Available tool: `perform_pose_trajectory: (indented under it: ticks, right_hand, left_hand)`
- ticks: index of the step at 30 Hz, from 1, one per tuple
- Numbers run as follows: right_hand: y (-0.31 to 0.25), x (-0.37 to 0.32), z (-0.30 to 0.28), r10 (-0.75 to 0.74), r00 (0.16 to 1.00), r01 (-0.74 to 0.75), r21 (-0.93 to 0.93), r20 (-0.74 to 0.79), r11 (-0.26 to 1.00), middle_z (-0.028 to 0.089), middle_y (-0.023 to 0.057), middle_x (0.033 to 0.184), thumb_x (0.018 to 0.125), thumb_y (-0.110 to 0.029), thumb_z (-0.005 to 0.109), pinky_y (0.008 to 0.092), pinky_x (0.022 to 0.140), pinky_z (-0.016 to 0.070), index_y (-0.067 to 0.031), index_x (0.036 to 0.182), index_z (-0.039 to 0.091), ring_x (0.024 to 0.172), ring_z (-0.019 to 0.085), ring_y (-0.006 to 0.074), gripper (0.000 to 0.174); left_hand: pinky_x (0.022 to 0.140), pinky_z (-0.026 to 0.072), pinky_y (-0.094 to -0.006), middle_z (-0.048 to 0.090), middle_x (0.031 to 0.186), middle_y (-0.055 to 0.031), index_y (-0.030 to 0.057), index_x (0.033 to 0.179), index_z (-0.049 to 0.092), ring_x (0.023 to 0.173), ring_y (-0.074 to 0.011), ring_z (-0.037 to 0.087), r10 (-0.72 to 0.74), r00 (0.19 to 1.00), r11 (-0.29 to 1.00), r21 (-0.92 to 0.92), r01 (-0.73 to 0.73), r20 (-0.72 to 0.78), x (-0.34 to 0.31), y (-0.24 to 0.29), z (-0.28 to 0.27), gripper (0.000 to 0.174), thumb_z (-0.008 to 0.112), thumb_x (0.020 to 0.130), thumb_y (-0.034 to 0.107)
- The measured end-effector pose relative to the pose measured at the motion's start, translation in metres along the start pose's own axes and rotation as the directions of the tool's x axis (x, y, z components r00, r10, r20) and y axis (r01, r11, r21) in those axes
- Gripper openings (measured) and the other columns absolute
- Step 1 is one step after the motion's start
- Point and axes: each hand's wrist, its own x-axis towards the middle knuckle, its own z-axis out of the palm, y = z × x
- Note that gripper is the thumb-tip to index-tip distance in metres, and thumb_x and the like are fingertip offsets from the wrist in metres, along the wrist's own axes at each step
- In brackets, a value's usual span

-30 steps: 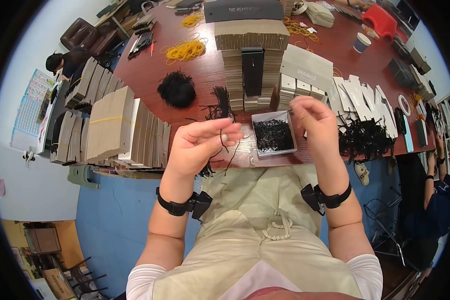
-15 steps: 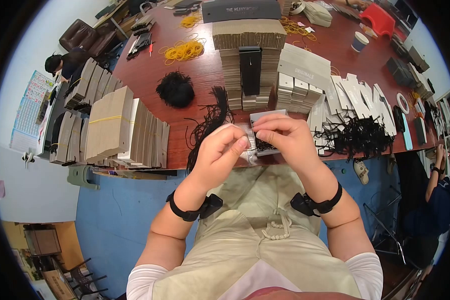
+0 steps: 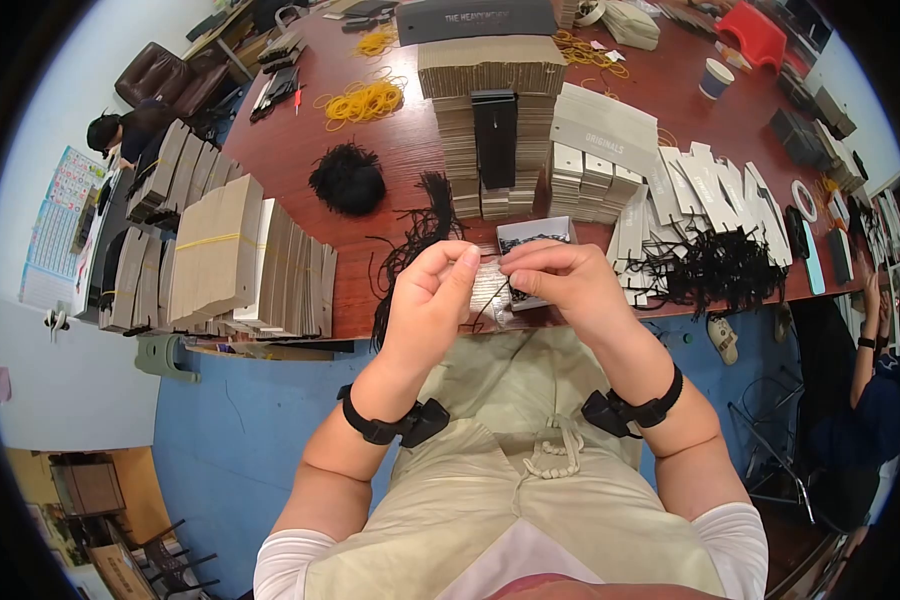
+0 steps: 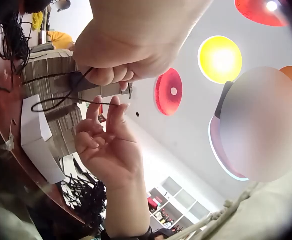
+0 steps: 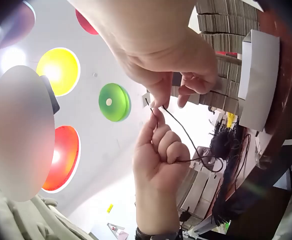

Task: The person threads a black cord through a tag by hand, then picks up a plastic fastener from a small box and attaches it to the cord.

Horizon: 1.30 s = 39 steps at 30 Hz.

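A thin black cord (image 4: 51,106) runs between the two hands and curves into a loop below them. My left hand (image 3: 425,300) pinches the cord with thumb and forefinger, its other fingers curled in; in the right wrist view the cord (image 5: 185,134) also passes through those curled fingers. Facing it, my right hand (image 3: 575,285) pinches the cord between thumb and fingertip. The fingertips of both hands are close together. Behind the right hand stands a small white box (image 3: 562,228) with short black pieces inside, partly hidden by that hand.
A black cord bundle (image 3: 435,215) lies beyond the left hand, near a black yarn ball (image 3: 348,180). Stacked cardboard pieces (image 3: 490,75) rise behind the box. White tags (image 3: 705,195) with a black cord heap (image 3: 725,270) lie right; banded card stacks (image 3: 220,245) stand left.
The right hand has come left and down from the box's right side to meet the left hand. The left hand's straight fingers have curled into a pinch on the cord.
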Motion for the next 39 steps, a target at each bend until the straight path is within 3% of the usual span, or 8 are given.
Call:
perform_pose_trajectory:
  ticks: [10,21,24,27,31,34,37,39]
  right_hand:
    - [-0.004,0.004,0.006,-0.020,0.998,0.029,0.186,-0.053,0.982,0.062,0.0105,0.103,0.080,-0.003,0.066,0.0278,0.083,0.0444,0.0026,0.091,0.068,0.094,0.057,0.0166,0.013]
    - [0.004,0.010,0.007,-0.128,0.991,0.131,0.084,-0.040,0.988,0.059,0.0096,0.108,0.079,-0.001,0.066,0.0273,0.083,0.0438,0.0018,0.086,0.068,0.094,0.056,0.0147,0.008]
    - [0.005,0.013,0.009,-0.174,0.984,0.177,0.074,-0.042,0.981,0.059,0.0079,0.106,0.078,-0.004,0.068,0.0230,0.071,0.0434,0.0008,0.086,0.069,0.080,0.053,0.0088,0.009]
    - [0.004,0.015,0.011,-0.169,0.984,0.173,0.072,-0.060,0.982,0.060,0.0068,0.105,0.078,-0.006,0.068,0.0207,0.063,0.0427,0.0001,0.085,0.069,0.069,0.051,0.0056,0.009]
    - [0.007,0.019,0.008,-0.241,0.965,0.238,-0.037,-0.105,0.971,0.059,0.0064,0.104,0.078,-0.006,0.068,0.0202,0.061,0.0419,-0.0009,0.084,0.069,0.064,0.050,0.0050,0.008]
    - [0.004,0.017,0.005,-0.130,0.988,0.124,-0.070,-0.087,0.990,0.055,0.0105,0.111,0.080,-0.001,0.065,0.0252,0.075,0.0459,0.0022,0.085,0.067,0.085,0.057,0.0130,0.006]
    - [0.007,0.018,0.002,-0.165,0.985,0.158,-0.114,-0.054,0.981,0.060,0.0074,0.101,0.080,-0.002,0.064,0.0248,0.075,0.0456,0.0016,0.084,0.067,0.087,0.057,0.0119,0.006]
    - [0.014,0.023,-0.006,-0.201,0.976,0.167,-0.307,-0.085,0.937,0.061,0.0069,0.093,0.078,-0.004,0.065,0.0270,0.074,0.0463,-0.0002,0.083,0.067,0.085,0.059,0.0150,0.006]
  left_hand:
    - [0.052,0.0312,-0.0149,0.056,0.074,0.0061,0.0022,0.095,0.061,0.061,0.0020,0.042,-0.019,0.999,0.989,0.146,0.025,-0.045,0.000,-0.009,0.001,0.012,0.055,0.092,0.012]
    - [0.058,0.0375,-0.0172,0.056,0.082,0.0025,0.0020,0.097,0.059,0.069,-0.0021,0.047,-0.013,1.000,0.985,0.173,0.012,0.004,0.002,-0.014,-0.007,0.016,0.053,0.093,0.017]
    - [0.064,0.0417,-0.0203,0.057,0.090,-0.0026,0.0020,0.108,0.052,0.076,-0.0073,0.051,0.079,0.996,0.995,0.059,-0.081,0.027,0.012,-0.017,0.000,0.026,0.049,0.095,0.024]
    - [0.068,0.0435,-0.0220,0.056,0.093,-0.0056,0.0021,0.116,0.045,0.079,-0.0111,0.052,0.036,0.977,0.984,-0.176,0.002,0.211,0.015,-0.007,0.008,0.035,0.045,0.096,0.030]
    - [0.062,0.0387,-0.0189,0.054,0.081,-0.0018,0.0026,0.117,0.043,0.072,-0.0058,0.047,-0.010,0.976,0.995,0.095,-0.011,0.216,0.016,-0.020,-0.005,0.031,0.045,0.097,0.025]
    - [0.055,0.0356,-0.0179,0.052,0.074,0.0015,0.0033,0.104,0.052,0.064,-0.0029,0.044,-0.022,0.987,0.988,0.153,-0.003,0.161,0.013,-0.022,-0.007,0.019,0.047,0.096,0.019]
    - [0.051,0.0342,-0.0168,0.051,0.070,0.0036,0.0029,0.095,0.056,0.060,-0.0024,0.043,-0.036,0.990,0.988,0.156,0.014,0.139,0.012,-0.024,-0.012,0.017,0.049,0.095,0.018]
    - [0.051,0.0319,-0.0172,0.049,0.068,0.0042,0.0024,0.093,0.057,0.058,-0.0025,0.040,-0.030,0.992,0.993,0.116,0.016,0.123,0.012,-0.026,-0.014,0.017,0.049,0.095,0.017]
